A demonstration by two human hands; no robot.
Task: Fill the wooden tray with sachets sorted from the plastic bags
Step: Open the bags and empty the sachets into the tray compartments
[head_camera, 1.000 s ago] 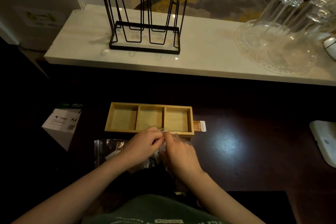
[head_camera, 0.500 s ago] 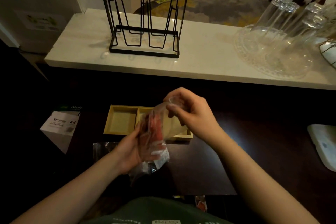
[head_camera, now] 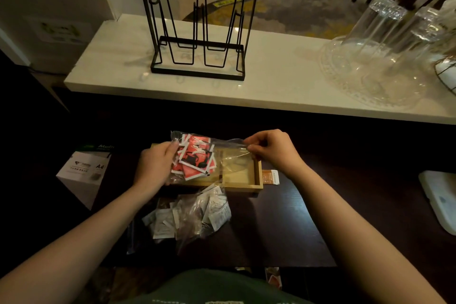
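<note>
"A4" on the white paper box [head_camera: 82, 175] left of the wooden tray [head_camera: 257, 175]

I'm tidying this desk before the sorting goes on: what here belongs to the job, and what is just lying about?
Job: clear bag of red sachets, held by left hand and right hand; wooden tray; clear bag of white sachets.

Lying about: black wire rack; white A4 paper box; upturned clear glasses.

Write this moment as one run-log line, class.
left hand: holds bag of red sachets | right hand: pinches bag's open end | wooden tray: under bag, visible compartment empty | bag of white sachets: on table
</note>
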